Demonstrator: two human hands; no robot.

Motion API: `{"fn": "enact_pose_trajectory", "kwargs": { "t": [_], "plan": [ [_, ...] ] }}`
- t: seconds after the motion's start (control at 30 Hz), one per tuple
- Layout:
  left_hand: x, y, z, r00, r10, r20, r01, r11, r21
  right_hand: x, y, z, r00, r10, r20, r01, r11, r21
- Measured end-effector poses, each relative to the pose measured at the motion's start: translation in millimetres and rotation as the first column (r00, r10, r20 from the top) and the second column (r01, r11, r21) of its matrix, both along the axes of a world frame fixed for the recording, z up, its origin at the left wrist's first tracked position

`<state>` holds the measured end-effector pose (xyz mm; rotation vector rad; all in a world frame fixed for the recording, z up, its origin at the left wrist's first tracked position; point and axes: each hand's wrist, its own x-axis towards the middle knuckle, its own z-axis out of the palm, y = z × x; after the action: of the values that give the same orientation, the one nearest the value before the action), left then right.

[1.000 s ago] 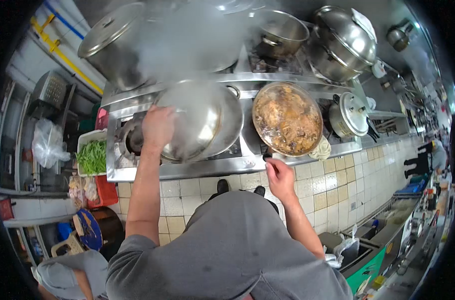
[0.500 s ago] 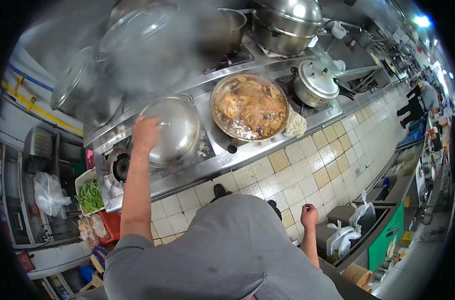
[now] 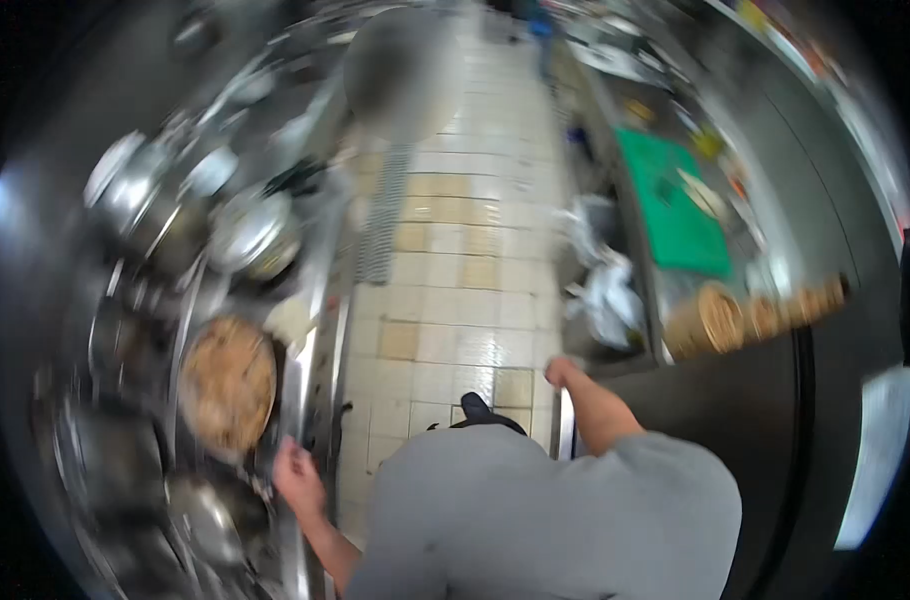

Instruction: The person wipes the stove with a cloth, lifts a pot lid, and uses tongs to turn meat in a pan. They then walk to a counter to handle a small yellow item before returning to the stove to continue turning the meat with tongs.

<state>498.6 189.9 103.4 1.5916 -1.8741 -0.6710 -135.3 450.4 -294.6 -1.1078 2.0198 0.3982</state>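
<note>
The view is smeared by motion. Beside the stove's front edge is my left hand [image 3: 300,475], off the lid; its fingers are too blurred to read. Just behind it sits a wide pan of brown simmering food [image 3: 228,385]. A domed steel lid [image 3: 205,518] covers a pot to the hand's lower left. My right hand [image 3: 559,372] hangs over the floor by the right-hand counter, compact and closed; whatever it may hold is hidden. White plastic bags [image 3: 611,305] are the nearest things to it.
A tiled floor aisle [image 3: 450,320] runs ahead between stove and counter. On the left stand a pressure cooker [image 3: 255,235] and a large steamer pot [image 3: 150,205]. To the right are a green board [image 3: 672,200] and stacked bamboo steamers [image 3: 710,322]. A pale cloth [image 3: 291,320] lies beside the pan.
My body and view have turned right, from facing the stove to facing along the aisle. My left hand has let go of the lid. The pan and lid now appear at left.
</note>
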Motion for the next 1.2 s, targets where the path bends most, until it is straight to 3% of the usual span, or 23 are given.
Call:
{"fn": "enact_pose_trajectory", "kwargs": {
  "t": [0.03,0.07,0.1,0.17,0.2,0.3,0.37,0.43,0.5,0.53,0.67,0.73,0.8,0.83,0.9,0.93,0.97,1.0,1.03,1.07,1.1,1.17,1.2],
  "plan": [
    [-26,8,-18,0.982,-0.158,-0.104,0.170,0.979,0.111,12,-3,44,0.928,-0.373,0.020,0.372,0.921,-0.117],
    [-61,6,-3,0.966,-0.259,0.018,0.228,0.880,0.416,13,-5,77,0.894,-0.448,0.003,0.445,0.887,-0.125],
    [-67,0,-27,0.901,-0.434,-0.004,0.380,0.784,0.490,11,-4,94,0.872,-0.490,-0.018,0.483,0.864,-0.140],
    [-83,-8,-62,0.832,-0.553,0.050,0.415,0.679,0.606,4,-2,112,0.847,-0.530,0.033,0.529,0.838,-0.132],
    [-97,-11,-61,0.821,-0.567,0.057,0.425,0.675,0.603,1,-2,119,0.835,-0.544,0.078,0.550,0.827,-0.118],
    [-122,-25,-73,0.847,-0.529,0.044,0.402,0.693,0.599,27,5,209,0.745,-0.657,0.116,0.667,0.726,-0.169],
    [-108,-40,-115,0.915,-0.401,0.045,0.316,0.781,0.539,27,22,165,0.728,-0.675,0.118,0.685,0.715,-0.139],
    [-92,-50,-146,0.913,-0.404,0.053,0.311,0.775,0.550,29,42,118,0.750,-0.656,0.080,0.660,0.738,-0.137],
    [-88,-50,-155,0.888,-0.433,0.155,0.248,0.734,0.632,30,58,103,0.756,-0.651,0.068,0.654,0.749,-0.105],
    [-110,-40,-121,0.907,-0.398,0.139,0.206,0.705,0.679,30,64,98,0.751,-0.655,0.078,0.660,0.748,-0.074],
    [-86,-72,-244,0.893,-0.449,-0.006,0.327,0.642,0.693,24,67,115,0.721,-0.693,0.015,0.693,0.720,-0.035],
    [-97,-76,-280,0.896,-0.443,-0.019,0.331,0.639,0.695,3,53,112,0.738,-0.674,-0.018,0.670,0.736,-0.094],
    [-109,-75,-296,0.897,-0.442,0.021,0.291,0.624,0.725,-41,37,69,0.791,-0.612,-0.013,0.596,0.775,-0.212],
    [-113,-76,-305,0.892,-0.451,0.039,0.275,0.608,0.745,-61,23,81,0.791,-0.611,-0.030,0.570,0.754,-0.327],
    [-115,-80,-323,0.875,-0.478,0.076,0.245,0.574,0.781,-113,-20,129,0.770,-0.636,-0.043,0.512,0.657,-0.553],
    [-115,-83,-331,0.873,-0.480,0.084,0.234,0.565,0.792,-138,-40,157,0.709,-0.704,0.037,0.543,0.512,-0.665],
    [-118,-84,-337,0.877,-0.471,0.093,0.216,0.561,0.799,-170,-62,169,0.644,-0.765,0.008,0.505,0.417,-0.756],
    [-129,-82,-319,0.904,-0.417,0.091,0.197,0.596,0.778,-205,-81,188,0.621,-0.776,0.116,0.504,0.281,-0.817],
    [-142,-78,-294,0.928,-0.363,0.085,0.177,0.630,0.756,-243,-93,204,0.627,-0.771,0.111,0.441,0.235,-0.866],
    [-154,-75,-284,0.967,-0.247,0.054,0.135,0.684,0.717,-275,-106,220,0.560,-0.819,0.125,0.383,0.122,-0.915],
    [-160,-70,-286,0.970,-0.236,0.063,0.119,0.684,0.720,-306,-119,235,0.492,-0.858,0.147,0.314,0.018,-0.949],
    [-153,-61,-302,0.987,-0.143,0.074,0.038,0.654,0.756,-377,-135,261,0.388,-0.906,0.166,0.327,-0.033,-0.945],
    [-151,-54,-311,0.991,-0.092,-0.094,0.131,0.648,0.750,-405,-140,272,0.345,-0.934,0.096,0.266,-0.001,-0.964]
  ]
}}
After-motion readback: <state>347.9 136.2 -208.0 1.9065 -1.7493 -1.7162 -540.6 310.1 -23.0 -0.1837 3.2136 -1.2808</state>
